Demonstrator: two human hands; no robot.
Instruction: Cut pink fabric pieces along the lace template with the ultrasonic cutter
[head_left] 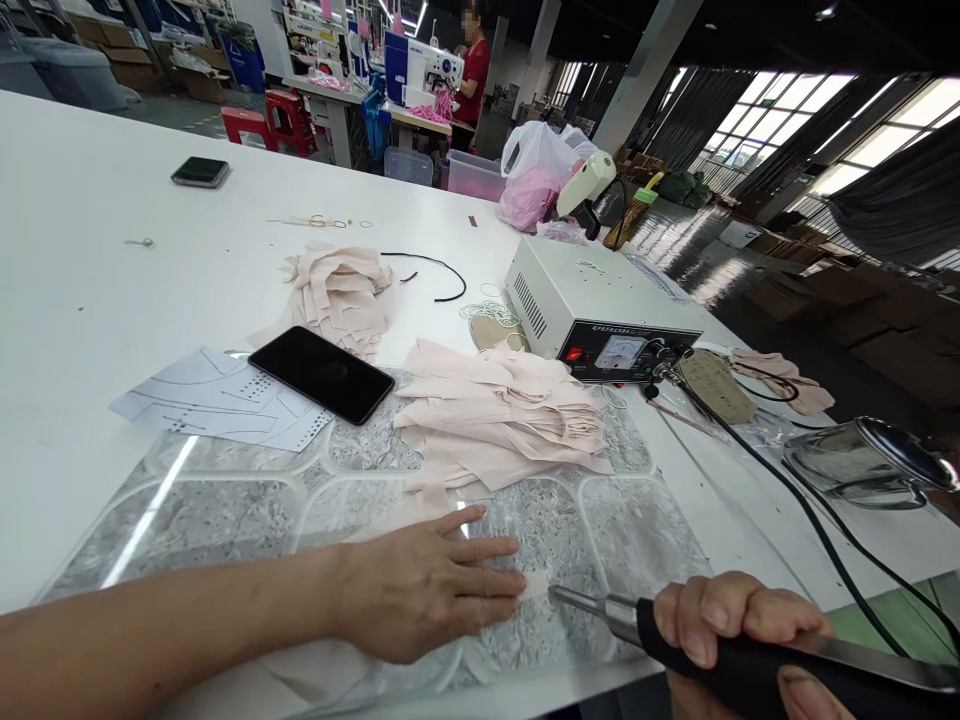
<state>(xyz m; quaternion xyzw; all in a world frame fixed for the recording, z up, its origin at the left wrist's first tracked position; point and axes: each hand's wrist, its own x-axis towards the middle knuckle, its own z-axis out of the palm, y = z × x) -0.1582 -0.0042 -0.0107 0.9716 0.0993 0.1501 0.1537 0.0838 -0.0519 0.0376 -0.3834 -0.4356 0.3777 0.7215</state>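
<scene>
My left hand [435,585] lies flat, fingers spread, on a thin pale pink fabric piece [534,584] over a clear-topped, stone-patterned mat [225,510]. A small end of the fabric shows past its fingertips. My right hand [739,630] is wrapped round a corded handpiece [757,668] with a black grip. The handpiece's narrow metal tip [559,593] points left and meets or nearly meets the fabric end. Just beyond my left hand sits a pile of pale pink fabric pieces [502,415]. More of the fabric under my left forearm is partly hidden.
A control box [600,300] with a meter stands behind the right side of the mat, its black cable [795,500] running toward my right hand. Nearby is a metal cup [855,465]. A black phone [322,373] rests on marked paper [217,400]. Scissors [315,221] lie farther back.
</scene>
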